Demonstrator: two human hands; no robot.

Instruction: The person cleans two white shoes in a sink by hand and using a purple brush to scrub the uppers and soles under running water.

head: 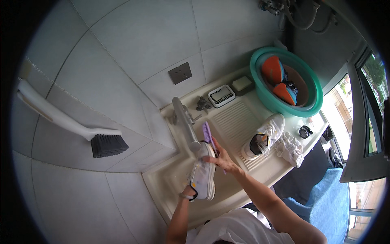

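Observation:
Over the basin of a cream laundry sink [170, 180], a white sneaker [202, 174] is held below the grey faucet [186, 125]. My left hand [189, 191] reaches into the shoe's opening, its fingers hidden inside. My right hand [224, 158] grips a purple scrubbing brush [207, 132], with the thumb against the shoe's toe area. A second white sneaker [265, 137] with loose laces rests on the ribbed washboard [234, 119], beside a crumpled white cloth [289, 148].
A green basin [257, 79] holding orange and blue items stands at the sink's far right. Near the wall are a white soap dish [221, 95], a bar of soap [242, 83] and dark scouring material [203, 104]. A white-handled brush [108, 145] hangs at left; a blue towel [329, 195] is at right.

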